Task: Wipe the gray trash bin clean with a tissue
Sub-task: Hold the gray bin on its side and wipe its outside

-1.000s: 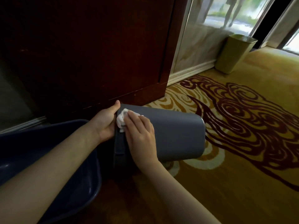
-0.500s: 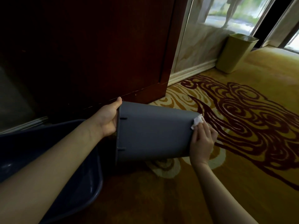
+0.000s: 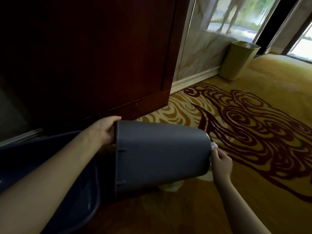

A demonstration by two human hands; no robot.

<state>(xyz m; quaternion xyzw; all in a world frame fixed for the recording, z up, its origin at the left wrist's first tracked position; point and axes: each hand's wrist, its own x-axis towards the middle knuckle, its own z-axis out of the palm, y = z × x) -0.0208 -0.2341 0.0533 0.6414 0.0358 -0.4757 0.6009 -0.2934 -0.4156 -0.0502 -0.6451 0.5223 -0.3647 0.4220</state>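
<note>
The gray trash bin [image 3: 160,152] is tipped on its side above the carpet, rim to the left, base to the right. My left hand [image 3: 105,130] grips the bin's rim at the upper left, thumb over the edge. At the base end, my right hand [image 3: 221,163] presses a crumpled white tissue [image 3: 214,146] against the bin's bottom. Most of the tissue is hidden behind the base and my fingers.
A dark blue tub [image 3: 79,191] sits at the lower left under my left arm. A dark wooden door [image 3: 94,56] stands behind the bin. An olive waste bin [image 3: 238,60] stands by the marble wall at the back right. Patterned yellow carpet [image 3: 253,132] spreads to the right.
My right hand slid the tissue from the rim along the bin's side to its base, then a little lower behind the base. The left hand kept its grip on the rim.
</note>
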